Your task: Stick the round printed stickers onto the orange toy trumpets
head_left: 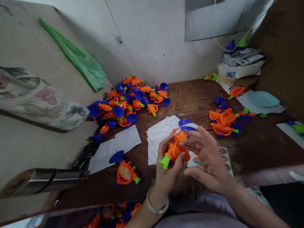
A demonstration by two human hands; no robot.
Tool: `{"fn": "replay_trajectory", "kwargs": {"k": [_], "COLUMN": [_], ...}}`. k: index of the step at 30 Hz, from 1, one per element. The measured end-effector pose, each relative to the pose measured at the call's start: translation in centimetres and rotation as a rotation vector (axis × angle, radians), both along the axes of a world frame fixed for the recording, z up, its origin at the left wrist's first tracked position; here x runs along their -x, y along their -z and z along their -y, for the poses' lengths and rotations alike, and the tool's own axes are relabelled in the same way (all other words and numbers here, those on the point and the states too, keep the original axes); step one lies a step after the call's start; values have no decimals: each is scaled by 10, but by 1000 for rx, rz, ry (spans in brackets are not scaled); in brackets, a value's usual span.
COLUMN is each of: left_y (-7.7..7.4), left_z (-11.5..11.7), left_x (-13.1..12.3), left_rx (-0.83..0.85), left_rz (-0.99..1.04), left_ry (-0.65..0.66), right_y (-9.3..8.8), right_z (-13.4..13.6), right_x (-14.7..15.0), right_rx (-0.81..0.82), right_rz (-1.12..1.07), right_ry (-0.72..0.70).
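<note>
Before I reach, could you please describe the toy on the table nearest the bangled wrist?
On the table, look left of the left hand. The toy is orange with a blue bell. Unlike the heap behind, it lies alone, showing a pale oval.

Brown wooden table (190,95) — heaped toy trumpets (133,103), left | paper stack (158,133), middle | sticker sheet (224,157) | orange pieces (223,117), right

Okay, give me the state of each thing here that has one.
Toy trumpet: held, tilted
Left grip: closed around it
Right grip: open beside it
Labelled toy: set down alone
Toy pile: heaped loosely
Green bag: hanging
Sheets with oval outlines: stacked unevenly
Sticker sheet: partly hidden, stickers on it
Light-blue dish: set down
</note>
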State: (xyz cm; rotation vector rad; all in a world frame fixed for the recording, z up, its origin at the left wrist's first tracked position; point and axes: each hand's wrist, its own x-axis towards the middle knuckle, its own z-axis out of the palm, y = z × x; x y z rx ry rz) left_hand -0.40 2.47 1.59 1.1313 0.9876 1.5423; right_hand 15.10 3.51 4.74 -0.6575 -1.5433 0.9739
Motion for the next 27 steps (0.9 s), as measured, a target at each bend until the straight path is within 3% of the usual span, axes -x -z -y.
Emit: {"fn": "replay_trajectory", "kwargs": {"k": [3, 10, 27], "left_y": [2, 1, -12], "left_z": [-1, 5, 5], "left_x": [1, 0, 7], "left_rx": [1, -83, -122], "left_rz": [119, 203, 136], "left_ry": [-9, 123, 154], "right_y": [-11, -16, -18], "right_z": [-4, -14, -18], "right_x": [-6, 4, 4], "right_rx": [91, 198, 364], "right_rz": [-108, -43, 17], "right_ry": [38, 248, 132]}}
